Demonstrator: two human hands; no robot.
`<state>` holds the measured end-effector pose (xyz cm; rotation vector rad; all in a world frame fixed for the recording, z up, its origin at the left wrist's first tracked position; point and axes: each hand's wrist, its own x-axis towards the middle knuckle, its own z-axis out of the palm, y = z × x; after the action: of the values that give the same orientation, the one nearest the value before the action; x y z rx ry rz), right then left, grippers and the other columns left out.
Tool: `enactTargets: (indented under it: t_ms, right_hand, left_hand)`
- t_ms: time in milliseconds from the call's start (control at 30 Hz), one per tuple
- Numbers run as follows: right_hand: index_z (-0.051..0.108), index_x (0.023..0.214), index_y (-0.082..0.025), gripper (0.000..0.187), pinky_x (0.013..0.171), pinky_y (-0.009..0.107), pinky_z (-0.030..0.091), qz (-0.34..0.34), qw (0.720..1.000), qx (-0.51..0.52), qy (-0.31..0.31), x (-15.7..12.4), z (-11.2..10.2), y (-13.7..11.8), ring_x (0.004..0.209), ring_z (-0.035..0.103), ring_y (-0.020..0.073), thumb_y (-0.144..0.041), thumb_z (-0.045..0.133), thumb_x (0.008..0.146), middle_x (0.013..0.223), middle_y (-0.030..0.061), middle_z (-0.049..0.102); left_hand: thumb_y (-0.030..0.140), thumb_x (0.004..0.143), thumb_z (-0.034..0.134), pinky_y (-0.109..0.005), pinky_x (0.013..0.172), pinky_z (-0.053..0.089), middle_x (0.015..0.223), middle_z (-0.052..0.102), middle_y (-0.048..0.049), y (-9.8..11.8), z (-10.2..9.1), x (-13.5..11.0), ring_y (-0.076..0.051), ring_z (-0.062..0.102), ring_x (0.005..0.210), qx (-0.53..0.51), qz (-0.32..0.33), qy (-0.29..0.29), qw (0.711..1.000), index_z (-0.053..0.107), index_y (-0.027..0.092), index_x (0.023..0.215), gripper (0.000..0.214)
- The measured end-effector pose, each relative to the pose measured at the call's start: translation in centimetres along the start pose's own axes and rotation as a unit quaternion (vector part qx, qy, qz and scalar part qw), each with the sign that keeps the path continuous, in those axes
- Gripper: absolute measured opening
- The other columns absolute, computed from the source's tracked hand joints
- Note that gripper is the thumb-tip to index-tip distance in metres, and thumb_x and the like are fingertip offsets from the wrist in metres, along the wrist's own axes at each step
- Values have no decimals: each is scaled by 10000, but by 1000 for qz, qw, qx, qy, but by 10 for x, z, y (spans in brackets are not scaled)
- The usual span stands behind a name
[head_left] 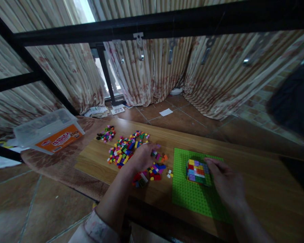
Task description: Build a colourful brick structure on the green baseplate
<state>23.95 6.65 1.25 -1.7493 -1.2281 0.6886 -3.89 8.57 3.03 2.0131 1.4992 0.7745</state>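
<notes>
My left hand [144, 158] hovers over the right side of a pile of loose toy building bricks [125, 148]. Its fingers reach out, loosely bent, beside a purple brick [157, 146]; their tips are partly hidden. On a green studded baseplate [187, 195] is a built block of coloured bricks [197, 171], with yellow, red, white, lilac, orange and green on top. My right hand [224, 180] has thumb and fingers closed at the block's far right corner. Whether the block is fixed to the baseplate or just above it, I cannot tell.
Smaller groups of bricks [155, 168] and a few white ones [169, 173] lie between pile and baseplate on the wooden table [164, 133]. A clear plastic tub [48, 130] with an orange label stands at left. A black metal bar [152, 28] with hooks crosses above.
</notes>
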Motion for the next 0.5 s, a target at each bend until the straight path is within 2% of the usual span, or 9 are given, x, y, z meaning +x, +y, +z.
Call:
enactTargets:
  t_ms: [100,200,267,367,400,500]
  right_hand:
    - [732,858,-236,272,790,361,518,-33,999,-10,30,-3,0,-5,859,674,245,-446,581,776,907,60,742]
    - [707,884,-220,262,826,354,498,-133,989,-1,71,-13,0,-15,891,648,223,-418,543,835,940,63,711]
    - [697,896,-220,241,817,340,495,-192,979,22,65,-23,2,-23,895,634,208,-399,541,856,939,53,694]
    - [692,911,-232,183,734,295,494,-224,972,63,-17,-38,5,-36,799,620,168,-368,584,853,915,31,684]
    - [684,960,-235,182,721,283,490,-227,970,68,-62,-43,7,-39,780,614,157,-353,600,849,909,23,680]
    - [647,1073,-241,269,696,261,481,-222,959,81,-157,-53,12,-41,741,594,136,-333,652,821,916,7,672]
  left_hand:
    - [56,693,597,-259,730,515,910,692,-39,-1,-1,1,-165,632,814,-57,1,-12,998,655,171,1029,360]
    - [107,731,624,-262,718,518,982,672,-60,5,-3,2,-160,630,822,-171,-4,-15,985,622,147,1077,348]
    - [136,747,637,-260,696,520,998,664,-64,14,-2,0,-159,629,821,-247,-12,-36,968,573,154,1170,428]
    - [169,776,639,-247,662,511,919,666,-44,33,4,-3,-151,625,784,-328,-19,-103,939,473,187,1305,555]
    - [172,781,639,-243,666,506,905,663,-41,40,6,-4,-147,621,782,-345,-14,-123,931,455,189,1325,574]
    - [158,781,641,-242,722,494,914,655,-40,54,12,-6,-141,617,824,-364,5,-165,917,439,187,1346,601]
